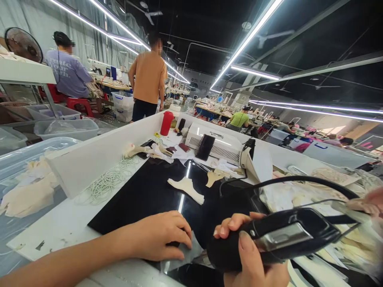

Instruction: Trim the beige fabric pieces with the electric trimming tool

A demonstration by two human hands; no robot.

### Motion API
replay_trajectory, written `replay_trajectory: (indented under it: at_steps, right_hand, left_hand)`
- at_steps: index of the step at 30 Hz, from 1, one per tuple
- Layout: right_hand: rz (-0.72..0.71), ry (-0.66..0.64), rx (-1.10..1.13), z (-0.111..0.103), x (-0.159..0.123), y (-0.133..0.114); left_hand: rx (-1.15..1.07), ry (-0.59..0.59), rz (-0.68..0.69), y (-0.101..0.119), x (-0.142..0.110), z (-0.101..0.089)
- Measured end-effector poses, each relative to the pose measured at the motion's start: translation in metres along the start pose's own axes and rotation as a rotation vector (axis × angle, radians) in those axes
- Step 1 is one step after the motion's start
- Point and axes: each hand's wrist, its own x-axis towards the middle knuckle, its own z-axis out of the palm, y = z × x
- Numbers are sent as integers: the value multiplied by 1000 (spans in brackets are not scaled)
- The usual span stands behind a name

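Note:
My right hand [251, 255] is wrapped around a black corded hand tool [293, 235] with a silver plate on its side; its exact kind is unclear. The thick end of the tool is near my left hand. My left hand [161, 235] is low over the black mat [131, 199], fingers curled and thumb close to them, on a greyish translucent piece [196, 246]. A cream curved fabric piece [188, 189] lies ahead on the mat, with a second cream piece [214, 178] to its right. A blurred hand [369, 203] at the right edge is by the cord; whose it is, I cannot tell.
White boards wall the worktable [98, 157]. A phone [205, 146] leans on a white vented machine [224, 137]. A red cup [166, 123], pale green cord [107, 181] and scraps surround the mat. Fabric-filled bins [38, 147] flank the left; co-workers [149, 75] are beyond.

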Motion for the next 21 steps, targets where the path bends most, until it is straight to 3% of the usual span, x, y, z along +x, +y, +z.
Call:
replay_trajectory:
  at_steps: [3, 8, 17, 21]
  right_hand:
    - [-34, -30, -60, -11, 7, 6]
    - [-11, 62, -97, -23, 17, 8]
    - [17, 46, 31, 7, -6, -4]
    - [-14, -10, 27, 4, -3, 1]
  left_hand:
    - [-26, -2, 3, 2, 0, -3]
    - [-70, -47, 36, 4, 0, -7]
    - [-52, -107, 48, 4, 1, -8]
    - [-58, -109, 61, 2, 0, -8]
